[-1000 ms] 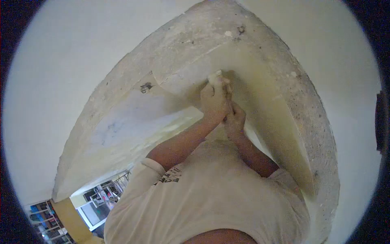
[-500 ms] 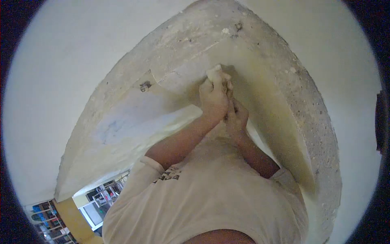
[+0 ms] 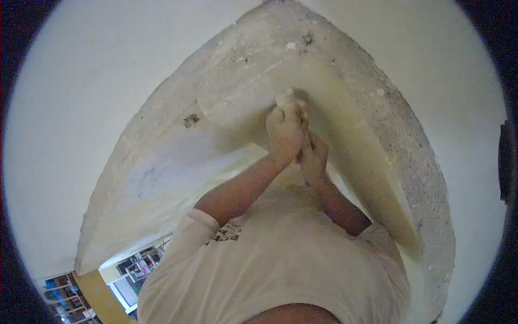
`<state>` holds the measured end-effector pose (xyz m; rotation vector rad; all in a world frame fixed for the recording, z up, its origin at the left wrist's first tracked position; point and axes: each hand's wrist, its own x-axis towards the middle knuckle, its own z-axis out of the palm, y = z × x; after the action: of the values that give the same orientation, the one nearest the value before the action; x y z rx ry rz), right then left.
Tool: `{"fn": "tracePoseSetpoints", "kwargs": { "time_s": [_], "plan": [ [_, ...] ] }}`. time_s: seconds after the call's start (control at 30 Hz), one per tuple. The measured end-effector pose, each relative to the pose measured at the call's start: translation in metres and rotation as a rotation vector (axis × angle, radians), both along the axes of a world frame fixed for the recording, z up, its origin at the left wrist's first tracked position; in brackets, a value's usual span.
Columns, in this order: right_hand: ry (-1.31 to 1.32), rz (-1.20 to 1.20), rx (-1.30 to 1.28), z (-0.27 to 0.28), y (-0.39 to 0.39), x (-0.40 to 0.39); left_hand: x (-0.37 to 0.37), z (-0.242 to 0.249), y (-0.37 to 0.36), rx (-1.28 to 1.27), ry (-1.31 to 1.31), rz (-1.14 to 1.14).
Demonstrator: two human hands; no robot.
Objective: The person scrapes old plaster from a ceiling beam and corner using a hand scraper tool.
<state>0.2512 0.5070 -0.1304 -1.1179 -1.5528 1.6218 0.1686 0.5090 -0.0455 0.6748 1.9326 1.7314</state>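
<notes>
Both my hands meet at the middle of the view, close to a smooth, pale plastered surface [image 3: 243, 105]. My left hand [image 3: 284, 132] is closed round a small, pale, lumpy piece [image 3: 283, 98] that sticks out past the fingers; its kind is too blurred to tell. Just behind and to the right, my right hand [image 3: 314, 154] is closed and pressed against the left hand. What its fingers hold, if anything, is hidden. A dark shadow lies on the plaster beside the fingertips.
A rough, grey, pitted band [image 3: 404, 135] arches round the plastered area, with pale smooth surfaces [image 3: 91, 92] beyond it. A dark hole [image 3: 191, 120] marks the plaster to the left. Filled shelves [image 3: 67, 297] and a yellow-brown panel [image 3: 100, 297] stand at the lower left.
My hands stay together in nearly the same place, having shifted very slightly. The view has moved a little, so the surface behind appears slightly displaced.
</notes>
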Motion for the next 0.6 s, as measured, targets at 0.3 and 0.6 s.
{"fn": "tracePoseSetpoints", "kwargs": {
  "time_s": [0.3, 0.6],
  "plan": [
    [0.292, 0.034, -0.082, 0.055, 0.016, 0.007, 0.014, 0.020, 0.010, 0.069, -0.062, 0.015],
    [0.248, -0.005, -0.037, 0.063, -0.003, -0.010, -0.003, 0.017, -0.007, 0.138, -0.160, -0.029]
  ]
}}
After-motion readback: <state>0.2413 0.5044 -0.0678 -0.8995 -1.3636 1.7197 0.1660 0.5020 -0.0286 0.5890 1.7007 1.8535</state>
